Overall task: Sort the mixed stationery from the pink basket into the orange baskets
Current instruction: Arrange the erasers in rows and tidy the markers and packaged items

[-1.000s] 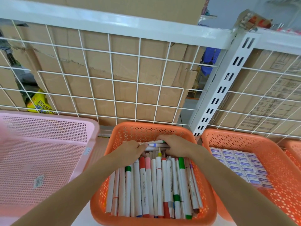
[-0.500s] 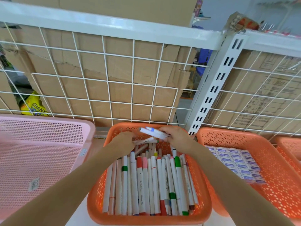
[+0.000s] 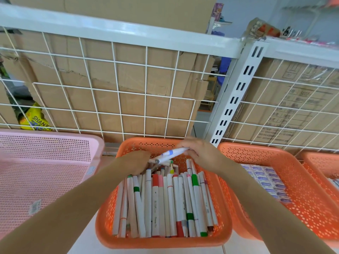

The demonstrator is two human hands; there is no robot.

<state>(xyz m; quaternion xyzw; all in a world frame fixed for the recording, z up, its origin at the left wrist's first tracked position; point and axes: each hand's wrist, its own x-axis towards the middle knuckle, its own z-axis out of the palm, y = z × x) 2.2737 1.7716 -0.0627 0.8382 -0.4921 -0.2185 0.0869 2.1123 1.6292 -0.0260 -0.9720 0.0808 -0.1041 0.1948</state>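
Observation:
The middle orange basket [image 3: 110, 224] holds several white markers [image 3: 165, 202] lying lengthwise with coloured caps. My right hand [image 3: 200, 153] grips a few white markers with a blue band [image 3: 171, 154], tilted down to the left above the basket's far end. My left hand [image 3: 136, 161] reaches into the far end and pinches the ends of other markers there. The pink basket [image 3: 45, 173] on the left looks empty apart from a label. A second orange basket [image 3: 300, 209] on the right holds boxed erasers [image 3: 267, 182].
A white wire grid [image 3: 117, 92] backs the shelf, with cardboard boxes behind it. A slotted white upright [image 3: 236, 96] stands between the two orange baskets. A third orange basket [image 3: 324, 162] shows at the far right edge. A yellow packet [image 3: 34, 120] lies behind the grid at left.
My right hand has lifted the blue-banded markers off the pile and tilted them. My left hand stays at the basket's far end among the markers. The camera has shifted a little.

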